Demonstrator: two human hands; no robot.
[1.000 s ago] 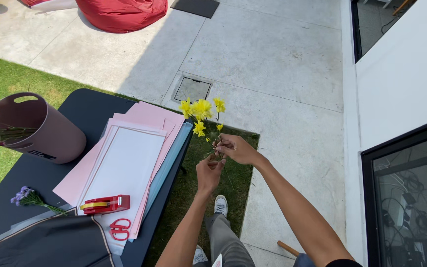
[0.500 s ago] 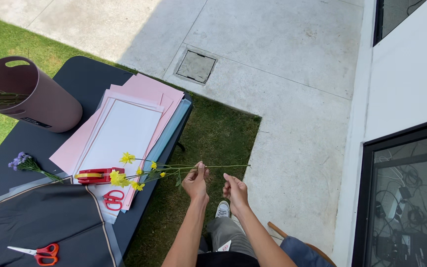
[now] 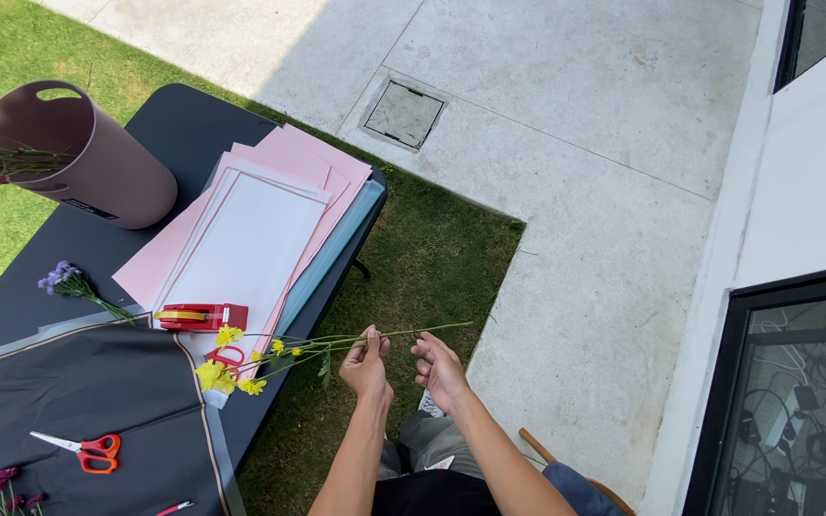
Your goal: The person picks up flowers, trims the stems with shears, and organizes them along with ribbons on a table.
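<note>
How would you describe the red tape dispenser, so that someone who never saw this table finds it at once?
Start at the dark table and find the stack of pink and white paper sheets in its middle. The tape dispenser lies at the near end of that stack, beside the yellow flowers. Unlike the red-handled scissors on the black sheet, it is a solid red block with a yellow roll.

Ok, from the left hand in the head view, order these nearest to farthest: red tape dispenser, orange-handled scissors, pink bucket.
From the left hand:
1. Red tape dispenser, just left, on the white paper.
2. Orange-handled scissors, lower left, on the black sheet.
3. Pink bucket, far upper left on the table.
</note>
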